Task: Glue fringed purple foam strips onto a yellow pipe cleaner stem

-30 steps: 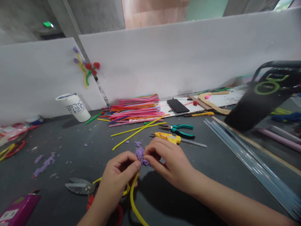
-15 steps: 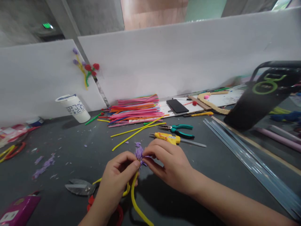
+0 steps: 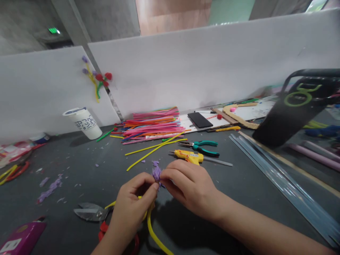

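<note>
A small tuft of purple petal-like pieces (image 3: pixel 156 172) stands up between my two hands over the dark table. My left hand (image 3: pixel 136 202) is closed in a pinch at its base, where a yellow pipe cleaner (image 3: pixel 154 233) hangs down and curves toward the front edge. With thumb and fingers pressed together, my right hand (image 3: pixel 186 184) pinches the tuft's right side. My fingers hide part of the join. Red-handled shears (image 3: pixel 90 212) lie open under my left forearm. Beyond my right hand rest a yellow glue gun (image 3: pixel 188 156) and teal-handled pliers (image 3: pixel 204 145).
Several pipe cleaners (image 3: pixel 154 127) lie bundled at the back, beside a black phone (image 3: pixel 200 119). Purple scraps (image 3: pixel 50 189) are scattered left, near a paper cup (image 3: pixel 85 124). Clear glue sticks (image 3: pixel 281 184) and a black bottle (image 3: pixel 289 109) occupy the right. A magenta box (image 3: pixel 23 237) sits front left.
My right fingers have drawn in closer around the purple tuft, covering the piece that stuck out on its right. My left hand has shifted only slightly.
</note>
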{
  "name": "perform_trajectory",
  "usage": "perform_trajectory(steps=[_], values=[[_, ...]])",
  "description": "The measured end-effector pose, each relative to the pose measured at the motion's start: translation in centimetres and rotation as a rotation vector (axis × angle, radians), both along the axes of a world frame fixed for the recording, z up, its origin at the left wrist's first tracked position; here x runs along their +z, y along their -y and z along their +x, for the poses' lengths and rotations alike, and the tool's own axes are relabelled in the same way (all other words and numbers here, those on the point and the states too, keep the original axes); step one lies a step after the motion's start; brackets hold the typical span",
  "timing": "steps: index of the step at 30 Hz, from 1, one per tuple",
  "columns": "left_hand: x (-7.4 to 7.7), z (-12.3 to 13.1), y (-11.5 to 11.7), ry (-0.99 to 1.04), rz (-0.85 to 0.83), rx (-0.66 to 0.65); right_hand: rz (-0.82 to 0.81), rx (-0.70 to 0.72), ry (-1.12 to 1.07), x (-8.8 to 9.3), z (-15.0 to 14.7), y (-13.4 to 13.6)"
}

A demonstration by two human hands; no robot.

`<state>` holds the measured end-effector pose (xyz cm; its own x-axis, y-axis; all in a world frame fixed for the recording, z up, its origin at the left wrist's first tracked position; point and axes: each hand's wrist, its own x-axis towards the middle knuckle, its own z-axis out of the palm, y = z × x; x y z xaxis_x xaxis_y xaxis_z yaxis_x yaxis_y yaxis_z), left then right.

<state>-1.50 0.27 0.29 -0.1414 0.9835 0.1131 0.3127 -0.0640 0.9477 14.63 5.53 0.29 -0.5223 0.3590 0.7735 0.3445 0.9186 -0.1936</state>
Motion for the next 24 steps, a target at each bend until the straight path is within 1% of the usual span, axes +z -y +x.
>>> perform_trajectory(steps=[2, 4, 6, 8, 10, 11, 12, 14, 16, 18, 20, 22, 24], values=[[0.1, 0.0, 0.0, -0.001, 0.002, -0.004, -0.059, 0.03, -0.027, 0.0, 0.1, 0.1], [0.3, -0.1, 0.0, -0.021, 0.062, 0.002, -0.224, 0.076, -0.095, 0.3, 0.1, 0.1], [0.4, -0.2, 0.2, -0.099, 0.202, 0.027, -0.502, 0.123, -0.185, 0.7, 0.1, 0.2], [0.3, -0.5, 0.4, -0.225, 0.381, 0.058, -0.864, 0.195, -0.27, 1.3, 0.0, 0.3], [0.1, -0.8, 0.7, -0.334, 0.522, 0.051, -1.222, 0.315, -0.337, 1.7, -0.2, 0.3], [-0.1, -1.0, 0.8, -0.368, 0.594, 0.032, -1.358, 0.378, -0.363, 1.9, -0.2, 0.4], [-0.2, -1.1, 0.8, -0.394, 0.652, 0.027, -1.459, 0.43, -0.384, 2.0, -0.3, 0.4], [-0.4, -1.4, 1.0, -0.432, 0.782, 0.026, -1.564, 0.494, -0.409, 2.1, -0.3, 0.6], [-0.5, -1.7, 1.0, -0.477, 0.913, 0.043, -1.619, 0.527, -0.415, 2.1, -0.3, 0.8], [-0.5, -1.9, 1.1, -0.536, 1.009, 0.043, -1.655, 0.557, -0.41, 2.0, -0.3, 1.0], [-0.3, -2.1, 1.2, -0.598, 1.054, 0.015, -1.675, 0.571, -0.395, 1.9, -0.2, 1.2], [0.1, -2.1, 1.3, -0.645, 1.069, -0.02, -1.691, 0.58, -0.386, 1.9, -0.2, 1.3], [0.3, -2.1, 1.4, -0.678, 1.066, -0.022, -1.706, 0.585, -0.394, 1.9, -0.3, 1.4]])
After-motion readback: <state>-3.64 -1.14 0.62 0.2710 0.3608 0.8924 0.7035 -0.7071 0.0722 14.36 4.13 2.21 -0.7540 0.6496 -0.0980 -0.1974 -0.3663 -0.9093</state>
